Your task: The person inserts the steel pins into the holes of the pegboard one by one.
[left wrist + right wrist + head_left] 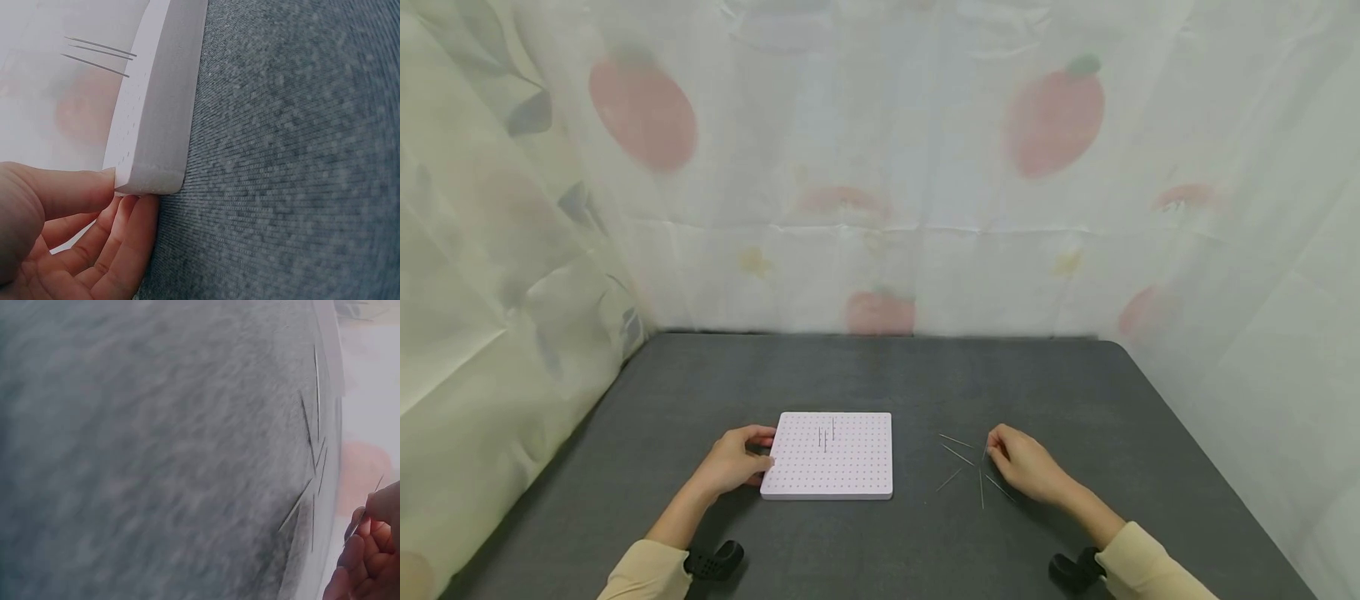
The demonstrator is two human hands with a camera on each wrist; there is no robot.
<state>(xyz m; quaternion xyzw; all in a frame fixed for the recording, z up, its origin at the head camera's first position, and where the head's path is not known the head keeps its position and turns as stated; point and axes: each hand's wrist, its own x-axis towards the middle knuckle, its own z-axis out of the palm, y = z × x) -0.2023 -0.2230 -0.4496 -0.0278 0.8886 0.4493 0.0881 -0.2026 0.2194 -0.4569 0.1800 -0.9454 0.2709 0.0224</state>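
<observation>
A white board [850,471] with rows of small holes lies flat on the dark table. Three thin metal needles [100,52] stand upright in it, toward its back left. My left hand [728,460] grips the board's left edge, thumb at the top edge and fingers against the side. To the right of the board, my right hand [1028,468] pinches one needle [379,483] between thumb and fingertips, just above the table. Several loose needles [957,454] lie scattered on the cloth between the board and that hand.
The grey cloth-covered table [880,550] reaches back to a pale curtain [880,167] with fruit prints. More curtain hangs at both sides. Black straps with a device sit on each wrist, the left strap [713,561] close above the table.
</observation>
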